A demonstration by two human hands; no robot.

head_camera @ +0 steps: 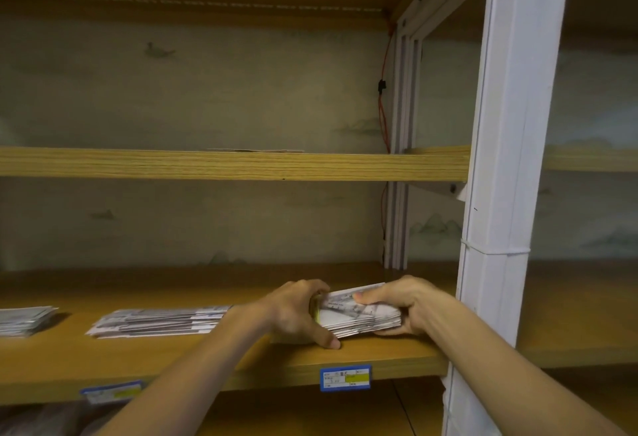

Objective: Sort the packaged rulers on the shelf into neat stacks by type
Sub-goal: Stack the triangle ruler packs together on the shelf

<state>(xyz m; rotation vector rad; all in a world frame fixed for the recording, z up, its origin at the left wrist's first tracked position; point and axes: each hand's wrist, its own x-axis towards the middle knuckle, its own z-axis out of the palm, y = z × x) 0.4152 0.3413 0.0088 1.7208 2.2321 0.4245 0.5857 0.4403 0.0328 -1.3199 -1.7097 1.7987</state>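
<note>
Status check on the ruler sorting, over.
Left hand and right hand both grip one ruler bundle at shelf front. Two other stacks lie to the left. Nothing blocking.

Ruler stack (359,315) between hands, on shelf (207,359)

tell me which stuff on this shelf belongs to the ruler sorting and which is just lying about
Part of the job:
held bundle of packaged rulers
fanned ruler stack
far-left ruler stack
left hand
right hand

Just there:
blue price tag
red cable
flat cardboard sheet
</note>
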